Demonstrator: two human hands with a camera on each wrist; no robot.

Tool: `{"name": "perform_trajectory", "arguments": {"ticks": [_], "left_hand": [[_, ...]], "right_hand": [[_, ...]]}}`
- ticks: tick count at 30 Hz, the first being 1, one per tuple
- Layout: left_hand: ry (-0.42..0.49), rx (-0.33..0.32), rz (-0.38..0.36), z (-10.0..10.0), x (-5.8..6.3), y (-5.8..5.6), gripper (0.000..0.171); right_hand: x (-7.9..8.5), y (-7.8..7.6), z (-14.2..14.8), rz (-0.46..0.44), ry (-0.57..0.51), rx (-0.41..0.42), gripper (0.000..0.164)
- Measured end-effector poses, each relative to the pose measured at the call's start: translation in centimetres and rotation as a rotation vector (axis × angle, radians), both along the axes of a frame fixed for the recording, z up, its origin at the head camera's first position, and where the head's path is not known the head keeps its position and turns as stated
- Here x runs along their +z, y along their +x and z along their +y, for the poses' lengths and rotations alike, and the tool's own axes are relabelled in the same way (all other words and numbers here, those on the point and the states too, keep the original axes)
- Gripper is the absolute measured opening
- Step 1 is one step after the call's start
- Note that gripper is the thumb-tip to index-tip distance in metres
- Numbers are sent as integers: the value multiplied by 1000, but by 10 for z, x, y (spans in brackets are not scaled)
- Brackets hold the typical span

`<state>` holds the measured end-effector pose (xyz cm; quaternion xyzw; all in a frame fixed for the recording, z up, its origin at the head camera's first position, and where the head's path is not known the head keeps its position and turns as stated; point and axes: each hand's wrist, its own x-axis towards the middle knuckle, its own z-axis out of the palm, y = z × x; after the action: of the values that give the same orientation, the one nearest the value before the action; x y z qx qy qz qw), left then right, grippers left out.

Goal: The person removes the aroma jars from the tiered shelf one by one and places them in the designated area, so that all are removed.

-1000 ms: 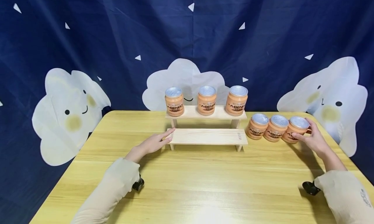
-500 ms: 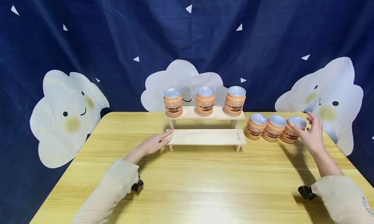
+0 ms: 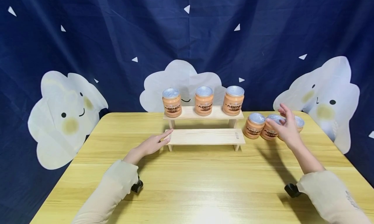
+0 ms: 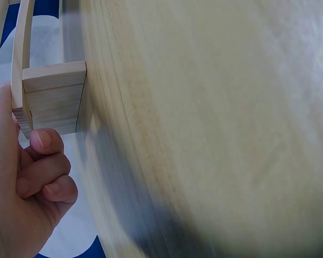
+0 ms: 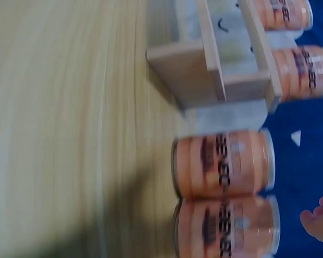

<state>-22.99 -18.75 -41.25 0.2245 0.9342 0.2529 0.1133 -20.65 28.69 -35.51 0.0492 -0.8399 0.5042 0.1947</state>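
Observation:
A two-tier wooden display stand (image 3: 204,137) is at the back of the table. Three orange jars with silver lids stand along its upper tier: a left jar (image 3: 172,105), a middle jar (image 3: 204,102) and a right jar (image 3: 233,102). My left hand (image 3: 150,144) grips the left end of the lower plank, fingers curled by its edge in the left wrist view (image 4: 43,166). Three matching jars stand in a row right of the stand: a near-stand jar (image 3: 253,128), a centre jar (image 3: 268,131) and an outer jar (image 3: 300,122). My right hand (image 3: 286,128), fingers loosely spread, overlaps the latter two and holds nothing.
The light wooden table (image 3: 187,178) stretches out in front of the stand. Behind it hangs a dark blue curtain (image 3: 117,39) with white clouds and triangles. A black wrist camera (image 3: 292,190) sits under the right sleeve, another (image 3: 137,185) under the left.
My right hand has let go of the outer jar and moved left over the row. That jar still stands in its place. The left hand has stayed on the stand.

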Motion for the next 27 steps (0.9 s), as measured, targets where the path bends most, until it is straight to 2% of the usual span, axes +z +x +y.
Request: {"name": "perform_trajectory", "arguments": {"ticks": [9, 15, 27], "left_hand": [[0, 1, 1, 0, 0, -1, 56], [-2, 2, -6, 0, 0, 0, 56], [-4, 8, -9, 0, -2, -2, 57]], "right_hand": [[-1, -16, -34, 2, 23, 119, 75], [0, -28, -54, 29, 27, 152, 76], [12, -48, -71, -27, 38, 194, 92]]}}
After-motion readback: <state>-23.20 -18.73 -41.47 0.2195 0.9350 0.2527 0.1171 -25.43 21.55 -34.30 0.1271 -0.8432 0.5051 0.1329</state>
